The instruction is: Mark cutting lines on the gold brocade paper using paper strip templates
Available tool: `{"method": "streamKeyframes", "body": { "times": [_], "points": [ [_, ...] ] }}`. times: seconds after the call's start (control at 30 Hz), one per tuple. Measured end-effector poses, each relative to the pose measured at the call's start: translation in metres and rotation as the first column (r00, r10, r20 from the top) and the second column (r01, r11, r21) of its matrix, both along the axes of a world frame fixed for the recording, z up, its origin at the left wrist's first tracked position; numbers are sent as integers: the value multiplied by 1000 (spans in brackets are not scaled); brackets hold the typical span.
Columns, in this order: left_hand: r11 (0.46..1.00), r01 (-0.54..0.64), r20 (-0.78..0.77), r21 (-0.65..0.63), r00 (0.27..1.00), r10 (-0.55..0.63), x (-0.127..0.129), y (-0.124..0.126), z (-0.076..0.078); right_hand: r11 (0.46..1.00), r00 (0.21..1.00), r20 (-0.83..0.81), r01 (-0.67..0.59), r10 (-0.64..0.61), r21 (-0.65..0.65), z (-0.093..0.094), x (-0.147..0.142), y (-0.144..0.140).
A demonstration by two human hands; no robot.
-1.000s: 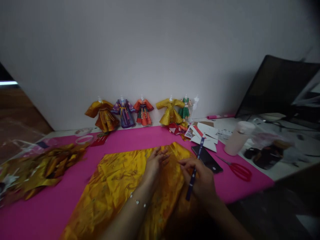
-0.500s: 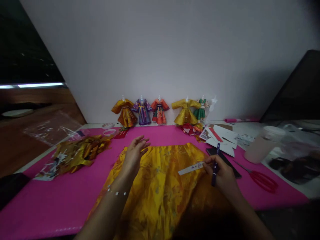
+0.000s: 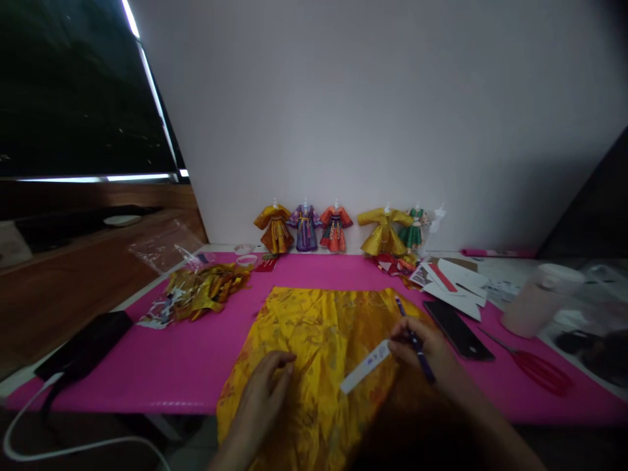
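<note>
A large piece of yellow patterned fabric (image 3: 333, 327) is spread over the pink table cover and hangs toward me over its front edge. My left hand (image 3: 265, 392) rests on the fabric's left part, fingers loosely curved and apart, holding nothing. In my right hand (image 3: 424, 343) are two things: a white strip (image 3: 366, 367) with small dark marks, pinched at its end, and a dark purple pen (image 3: 422, 363) that slants between the fingers. The strip lies over the fabric's right half, pointing left and toward me.
Small dresses on stands, among them a purple one (image 3: 305, 227), line the wall. Gold scraps (image 3: 216, 288) and a plastic bag lie left, near a black box with a white cable (image 3: 29, 415). On the right are a phone (image 3: 458, 329), red scissors (image 3: 542, 371), paper pieces and a bottle (image 3: 542, 301).
My left hand has come down from the fabric's far edge to nearer me. My right hand tilts the strip more steeply. The view has shifted left.
</note>
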State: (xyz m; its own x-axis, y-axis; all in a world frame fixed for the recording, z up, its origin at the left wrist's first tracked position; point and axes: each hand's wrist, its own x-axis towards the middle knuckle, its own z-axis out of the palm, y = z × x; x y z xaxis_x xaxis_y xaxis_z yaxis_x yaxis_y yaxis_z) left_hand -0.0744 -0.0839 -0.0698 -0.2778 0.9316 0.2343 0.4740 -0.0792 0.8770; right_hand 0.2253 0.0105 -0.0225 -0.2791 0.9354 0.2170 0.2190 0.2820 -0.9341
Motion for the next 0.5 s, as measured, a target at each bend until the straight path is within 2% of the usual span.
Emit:
{"method": "streamKeyframes", "body": {
  "times": [0.07, 0.2, 0.33, 0.4, 0.5],
  "points": [
    [999, 45, -34, 6, 998, -45, 8, -12, 1, 996, 995, 48, -83, 83, -16, 0, -17, -10],
    [995, 101, -62, 4, 993, -100, 15, -25, -3, 985, 971, 172, -171, 165, 17, 7, -39, -30],
    [992, 127, -78, 3, 989, -126, 13, -30, -9, 985, 968, 187, -173, 166, 23, 14, -43, -36],
    [991, 134, -62, 15, 989, -133, 14, -31, -3, 989, 979, 151, -143, 138, 22, 12, -41, -35],
    [985, 150, 16, 87, 988, -152, 23, -35, 20, 996, 991, 104, -90, 87, 21, 2, -35, -35]
  ]
}}
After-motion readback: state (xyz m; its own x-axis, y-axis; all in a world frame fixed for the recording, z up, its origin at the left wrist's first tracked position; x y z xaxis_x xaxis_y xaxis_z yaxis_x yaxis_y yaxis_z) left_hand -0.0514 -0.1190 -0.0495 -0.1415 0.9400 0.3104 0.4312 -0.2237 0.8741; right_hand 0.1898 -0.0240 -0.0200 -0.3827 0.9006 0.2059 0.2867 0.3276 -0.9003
